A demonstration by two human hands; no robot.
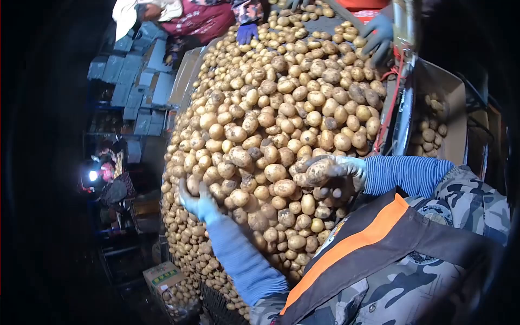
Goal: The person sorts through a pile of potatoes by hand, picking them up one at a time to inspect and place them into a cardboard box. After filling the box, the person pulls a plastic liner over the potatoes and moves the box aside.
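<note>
My left hand, in a pale blue glove, reaches into the heap of potatoes. Its thumb and fingers lie on either side of a potato at the heap's left slope. On the right, my right hand, in a similar pale glove with a dirty palm side, is closed around a large soil-stained potato, with its fingers curling underneath. Many loose potatoes surround both hands, some clean and yellow, others dark with soil. Striped blue sleeves cover both my forearms.
Across the heap are co-workers' gloved hands, one purple and one grey-blue. An open carton with potatoes stands right of the metal edge. Stacked boxes fill the left back; a potato-filled box sits lower left.
</note>
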